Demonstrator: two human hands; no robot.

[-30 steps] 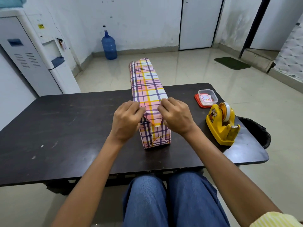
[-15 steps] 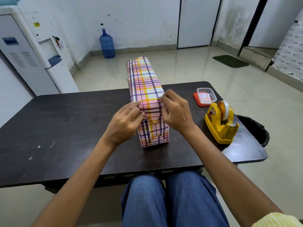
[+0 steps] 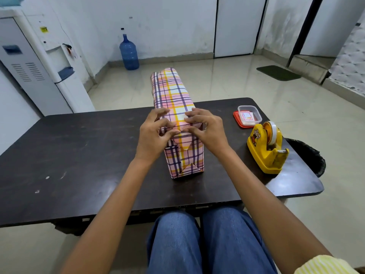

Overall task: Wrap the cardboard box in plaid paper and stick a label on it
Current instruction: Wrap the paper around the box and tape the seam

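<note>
A long box wrapped in pink, yellow and purple plaid paper (image 3: 173, 91) lies on the dark table (image 3: 79, 151), its near end facing me. On that end a folded paper flap hangs down to a point. My left hand (image 3: 154, 135) and my right hand (image 3: 207, 129) sit on either side of the near top edge, fingers curled, pinching the paper at the fold. A clear container with labels (image 3: 249, 115) stands on its red lid at the right.
A yellow tape dispenser (image 3: 265, 149) stands at the table's right, near the edge. A black bin (image 3: 308, 155) sits beside the table on the right. A water cooler (image 3: 39, 66) and a blue water bottle (image 3: 128, 53) stand on the floor beyond.
Both hands have slid up from the sides of the end flap to the box's near top edge, and their fingers now pinch the paper there. The box has stayed put.
</note>
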